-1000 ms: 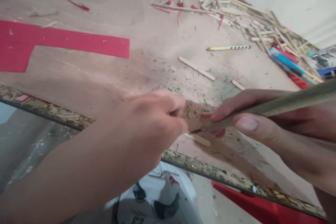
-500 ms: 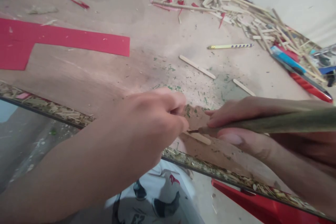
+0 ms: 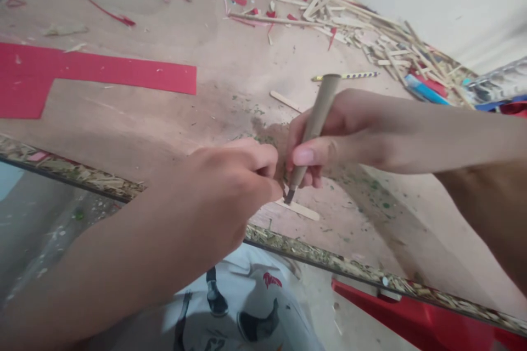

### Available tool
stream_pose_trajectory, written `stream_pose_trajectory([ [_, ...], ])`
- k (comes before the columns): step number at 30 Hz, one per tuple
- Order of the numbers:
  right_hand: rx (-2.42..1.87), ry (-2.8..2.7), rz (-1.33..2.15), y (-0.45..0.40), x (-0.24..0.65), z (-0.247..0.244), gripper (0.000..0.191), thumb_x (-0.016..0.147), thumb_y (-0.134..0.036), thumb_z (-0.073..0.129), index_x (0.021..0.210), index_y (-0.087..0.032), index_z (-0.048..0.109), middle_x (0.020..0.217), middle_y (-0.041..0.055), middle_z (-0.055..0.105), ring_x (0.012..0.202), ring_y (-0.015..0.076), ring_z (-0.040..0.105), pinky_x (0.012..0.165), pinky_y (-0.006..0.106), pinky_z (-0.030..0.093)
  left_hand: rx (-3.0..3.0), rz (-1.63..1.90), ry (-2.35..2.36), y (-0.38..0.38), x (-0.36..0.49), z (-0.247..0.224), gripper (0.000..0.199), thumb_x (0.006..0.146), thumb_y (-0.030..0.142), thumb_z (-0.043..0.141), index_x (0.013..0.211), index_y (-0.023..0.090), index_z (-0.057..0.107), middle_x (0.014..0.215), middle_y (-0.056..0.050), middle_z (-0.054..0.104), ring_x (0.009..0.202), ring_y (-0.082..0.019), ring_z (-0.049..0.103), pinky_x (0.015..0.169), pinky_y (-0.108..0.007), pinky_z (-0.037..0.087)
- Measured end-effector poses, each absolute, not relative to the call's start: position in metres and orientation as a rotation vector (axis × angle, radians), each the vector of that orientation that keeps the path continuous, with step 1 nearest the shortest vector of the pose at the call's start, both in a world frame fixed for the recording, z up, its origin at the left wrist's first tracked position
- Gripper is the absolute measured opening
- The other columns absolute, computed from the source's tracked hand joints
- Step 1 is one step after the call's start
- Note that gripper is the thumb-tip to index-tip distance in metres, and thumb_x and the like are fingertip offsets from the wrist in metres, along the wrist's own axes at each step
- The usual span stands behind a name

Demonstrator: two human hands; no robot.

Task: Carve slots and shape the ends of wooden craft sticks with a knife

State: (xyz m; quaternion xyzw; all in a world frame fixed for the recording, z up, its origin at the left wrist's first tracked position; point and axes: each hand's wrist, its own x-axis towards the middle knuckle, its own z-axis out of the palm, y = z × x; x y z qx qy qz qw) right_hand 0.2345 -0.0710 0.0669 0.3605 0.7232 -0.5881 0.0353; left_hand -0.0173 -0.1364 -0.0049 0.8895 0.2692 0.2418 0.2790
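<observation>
Lying flat on the left part of the table (image 3: pixel 164 126), a red sheet (image 3: pixel 135 72) carries a few pale flecks. To its right and nearer, the left hand (image 3: pixel 230 184) is curled closed on a wooden stick (image 3: pixel 303 210) close to the table's near edge; its fingertips are hidden, and the stick's right end sticks out past the thumb. Neither this hand nor that stick has shifted noticeably against the table since half a second ago.

Just right of it, the right hand (image 3: pixel 348 134) grasps a blade tool (image 3: pixel 319 112) between thumb and fingers, its dark tip at the stick beside the left thumb. The change is here: earlier the handle slanted low toward the right, and now it stands steeply, top end up, with the hand raised to the far side of the stick.

Beyond the right hand, a second stick (image 3: pixel 284 101) is now partly covered, while a dotted pencil (image 3: pixel 358 75) lies farther off. A heap of wooden strips (image 3: pixel 370 35) fills the far right.
</observation>
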Motion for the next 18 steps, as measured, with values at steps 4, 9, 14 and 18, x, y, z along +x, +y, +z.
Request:
stream_pose_trajectory([
  [4, 0.966, 2.196, -1.728, -0.051, 0.224, 0.063, 0.057, 0.110, -0.069, 0.066, 0.096, -0.017, 0.084, 0.085, -0.0031, 0.078, 0.078, 0.0113, 0.075, 0.070, 0.022, 0.064, 2.399, 0.664, 0.727, -0.137, -0.017, -0.005, 0.046, 0.101, 0.003, 0.045, 0.093, 0.022, 0.086, 0.116, -0.009, 0.084, 0.097, -0.025, 0.083, 0.085, -0.039, 0.070],
  [9, 0.957, 2.079, -1.660, -0.040, 0.212, 0.065, 0.032, 0.114, -0.034, 0.064, 0.104, -0.011, 0.085, 0.080, -0.0077, 0.079, 0.075, 0.0074, 0.076, 0.071, 0.020, 0.060, 2.437, 0.674, 0.746, -0.135, -0.017, -0.004, 0.047, 0.102, 0.005, 0.044, 0.082, 0.022, 0.083, 0.106, -0.008, 0.084, 0.088, -0.024, 0.082, 0.082, -0.039, 0.072],
  [14, 0.948, 2.047, -1.700, -0.036, 0.213, 0.063, 0.025, 0.114, -0.025, 0.065, 0.101, -0.014, 0.084, 0.081, -0.0107, 0.078, 0.075, 0.0046, 0.074, 0.071, 0.018, 0.058, 2.404, 0.663, 0.694, -0.136, -0.018, -0.005, 0.045, 0.103, 0.003, 0.045, 0.077, 0.021, 0.077, 0.113, -0.009, 0.083, 0.100, -0.023, 0.081, 0.094, -0.038, 0.072],
  [18, 0.939, 2.157, -1.676, -0.045, 0.219, 0.068, 0.023, 0.113, -0.032, 0.070, 0.104, -0.021, 0.088, 0.080, -0.0106, 0.076, 0.076, 0.0056, 0.073, 0.070, 0.018, 0.058, 2.393, 0.632, 0.708, -0.138, -0.018, -0.004, 0.044, 0.105, 0.002, 0.044, 0.085, 0.020, 0.079, 0.116, -0.009, 0.082, 0.103, -0.022, 0.078, 0.101, -0.037, 0.068],
])
